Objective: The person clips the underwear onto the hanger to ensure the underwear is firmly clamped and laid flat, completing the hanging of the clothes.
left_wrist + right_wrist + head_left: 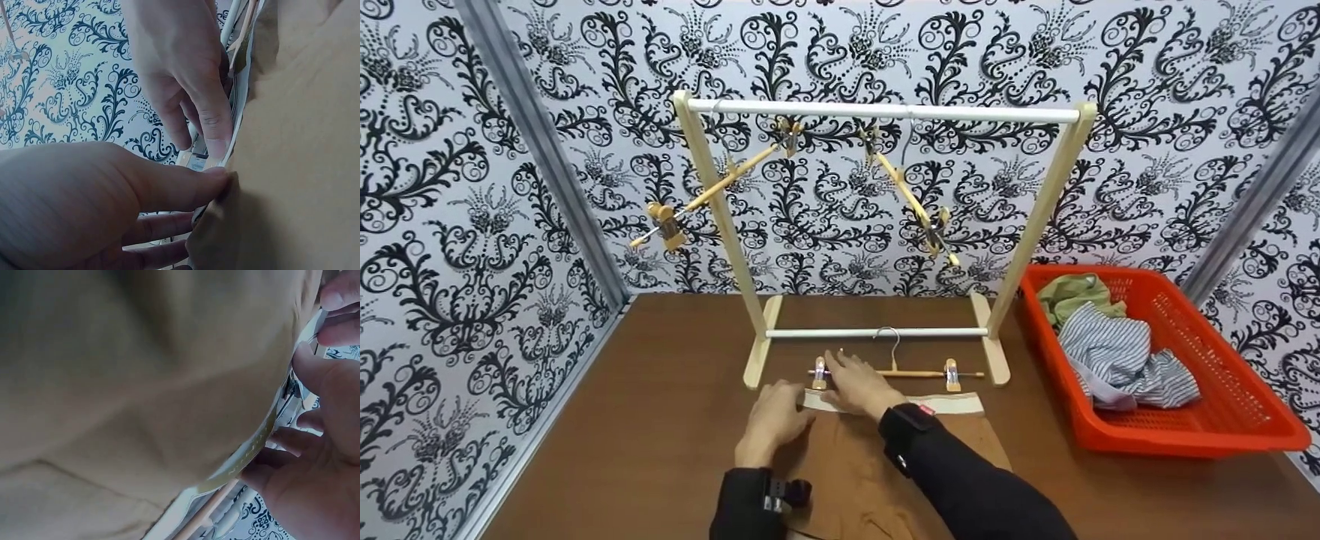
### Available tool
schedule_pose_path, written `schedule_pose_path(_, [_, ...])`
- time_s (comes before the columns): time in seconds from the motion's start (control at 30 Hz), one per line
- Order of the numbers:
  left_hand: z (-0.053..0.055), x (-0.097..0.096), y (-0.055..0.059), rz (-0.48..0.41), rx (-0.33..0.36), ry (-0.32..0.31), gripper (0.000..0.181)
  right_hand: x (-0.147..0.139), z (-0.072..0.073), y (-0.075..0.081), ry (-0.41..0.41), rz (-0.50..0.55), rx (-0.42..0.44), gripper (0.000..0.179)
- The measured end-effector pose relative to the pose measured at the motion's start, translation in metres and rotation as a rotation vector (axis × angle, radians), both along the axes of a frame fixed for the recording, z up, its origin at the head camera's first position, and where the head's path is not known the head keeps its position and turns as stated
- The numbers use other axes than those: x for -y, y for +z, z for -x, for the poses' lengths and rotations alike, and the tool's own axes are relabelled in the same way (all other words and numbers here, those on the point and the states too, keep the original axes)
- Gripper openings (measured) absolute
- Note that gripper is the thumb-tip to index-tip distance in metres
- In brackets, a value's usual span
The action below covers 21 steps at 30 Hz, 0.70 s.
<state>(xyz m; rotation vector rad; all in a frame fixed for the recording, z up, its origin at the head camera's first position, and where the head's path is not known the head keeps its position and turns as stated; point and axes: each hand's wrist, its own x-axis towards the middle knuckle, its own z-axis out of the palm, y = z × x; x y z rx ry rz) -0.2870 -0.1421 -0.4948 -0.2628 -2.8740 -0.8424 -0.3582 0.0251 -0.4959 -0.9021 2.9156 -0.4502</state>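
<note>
A brown garment (840, 472) with a pale waistband (960, 405) lies flat on the table, its waistband towards the rack. My left hand (776, 420) pinches the waistband's left corner, thumb on the fabric and fingers beyond the edge, as the left wrist view shows. My right hand (861, 384) reaches across the waistband. Its thumb touches the edge while its fingers lie loosely by the left clip (819, 373) of a wooden clip hanger (911, 373). The hanger lies just beyond the waistband, with its right clip (952, 375) apart from both hands.
A wooden rack (1039, 217) with a white rail (975, 113) stands behind. Two clip hangers hang from it, one left (735, 174) and one right (907, 191). At right, a red basket (1192, 442) holds a striped cloth (1110, 345) and a green cloth (1076, 296).
</note>
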Motion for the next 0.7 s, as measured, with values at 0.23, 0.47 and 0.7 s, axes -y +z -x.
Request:
schedule_pose_path(0.23, [0.001,-0.001,-0.002,0.001,-0.034,-0.010,0.019,-0.001,0.004,0.002,-0.023,-0.005,0.006,0.072])
schedule_pose_path(0.47, [0.000,0.000,0.000,0.001,0.020,-0.004,0.036,0.005,0.007,0.009,-0.026,-0.068,0.006,0.072])
schedule_pose_path(0.7, [0.000,0.001,-0.001,0.000,0.019,-0.003,0.037,0.007,0.008,0.010,-0.032,-0.049,0.046,0.073])
